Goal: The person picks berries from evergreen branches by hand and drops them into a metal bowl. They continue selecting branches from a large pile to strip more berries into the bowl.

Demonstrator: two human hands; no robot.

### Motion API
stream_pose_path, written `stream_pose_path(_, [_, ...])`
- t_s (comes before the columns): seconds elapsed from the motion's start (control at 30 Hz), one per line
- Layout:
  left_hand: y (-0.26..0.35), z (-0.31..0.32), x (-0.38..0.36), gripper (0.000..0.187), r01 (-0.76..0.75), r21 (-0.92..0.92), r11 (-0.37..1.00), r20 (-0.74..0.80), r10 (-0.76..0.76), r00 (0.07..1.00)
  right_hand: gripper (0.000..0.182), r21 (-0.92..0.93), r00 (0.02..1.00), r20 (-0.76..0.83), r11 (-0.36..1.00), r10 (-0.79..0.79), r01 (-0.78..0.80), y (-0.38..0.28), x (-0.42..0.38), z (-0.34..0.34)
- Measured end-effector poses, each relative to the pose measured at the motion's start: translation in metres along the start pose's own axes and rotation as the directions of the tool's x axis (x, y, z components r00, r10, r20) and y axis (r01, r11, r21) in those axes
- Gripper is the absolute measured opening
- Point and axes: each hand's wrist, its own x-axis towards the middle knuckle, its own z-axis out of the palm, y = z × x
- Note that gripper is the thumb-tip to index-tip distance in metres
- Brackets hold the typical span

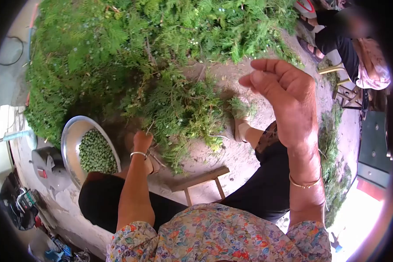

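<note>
My left hand [143,142], with a bangle on the wrist, is closed on the stem of a leafy green branch [174,109] that spreads over the ground between my feet. The branch carries feathery, conifer-like foliage with small pale berries. My right hand [288,87] is raised in the air to the right, its fingers loosely bent and apart, with nothing visible in them. Beside my left knee a metal basin [72,153] leans at a tilt. Small round green berries [96,150] fill part of it.
A large heap of cut green branches [139,26] lies ahead. A low wooden stool frame [201,180] is between my legs. Another person [340,39] sits at the upper right near a folding stool [347,91]. A grey container [50,168] stands left of the basin.
</note>
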Motion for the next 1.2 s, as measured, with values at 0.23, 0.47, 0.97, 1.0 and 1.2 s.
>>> stream_pose_path(0.23, [0.01,0.022,-0.015,0.032,0.207,-0.133,0.969,0.025,-0.205,0.978,0.027,0.06,1.0,-0.019,0.998,0.015,-0.014,-0.001,0.012,-0.005])
stream_pose_path(0.47, [0.043,-0.02,-0.028,0.008,0.208,-0.887,0.413,0.222,-0.015,0.975,0.019,0.08,0.996,0.074,0.996,-0.055,0.049,0.006,0.013,0.004])
stream_pose_path(0.97, [0.201,-0.291,-0.181,0.015,-0.438,-0.888,0.141,-0.403,0.22,0.888,0.038,-0.087,0.956,0.282,0.99,-0.08,0.108,-0.002,0.021,0.03])
stream_pose_path(1.0, [0.206,-0.289,-0.184,0.014,-0.477,-0.871,0.119,-0.44,0.241,0.865,0.045,-0.072,0.95,0.305,0.993,-0.069,0.096,-0.007,0.02,0.031])
stream_pose_path(1.2, [0.218,-0.248,-0.179,0.015,-0.377,-0.903,-0.207,-0.43,0.378,0.82,0.081,0.435,0.892,0.449,0.86,0.051,-0.268,-0.003,0.031,0.048])
